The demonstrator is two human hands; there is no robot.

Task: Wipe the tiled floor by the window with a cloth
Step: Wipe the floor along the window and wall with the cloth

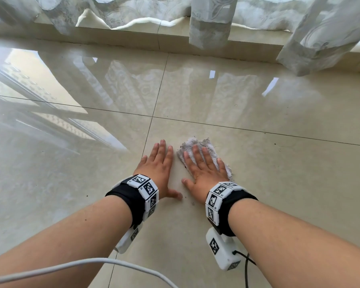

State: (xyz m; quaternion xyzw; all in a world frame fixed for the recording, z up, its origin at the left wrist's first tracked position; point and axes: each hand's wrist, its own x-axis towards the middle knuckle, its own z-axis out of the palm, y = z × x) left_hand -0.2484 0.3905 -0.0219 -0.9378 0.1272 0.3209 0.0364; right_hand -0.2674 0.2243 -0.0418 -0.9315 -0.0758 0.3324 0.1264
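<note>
Cloth (196,144), a small pale rag with a nubby, frayed pile, lies flat on the tiled floor (279,173) near a crossing of grout lines, well short of the low sill (112,38) under the curtains (210,21). My right grip (205,171) lies on top of it, palm down, fingers straight and fanned, pinching nothing; the thumb sits off the cloth on bare tile. My left grip (157,169) is just beside it, also flat on the floor, fingers straight and close together, holding nothing and clear of the cloth. I judge the cloth to be light, soft and limp. It would bunch or fold if pushed from one edge, and on tile this glossy it should slide easily. The sensible hold is a flat palm over its middle with fingers spread toward the far edge. To lift it, I'd pinch a corner showing past the fingertips. Specks of grit lie near my thumbs. The tile ahead mirrors the curtains, so I cannot tell which parts are wiped. A white cable (92,265) crosses below my left forearm; long strokes could drag it.
</note>
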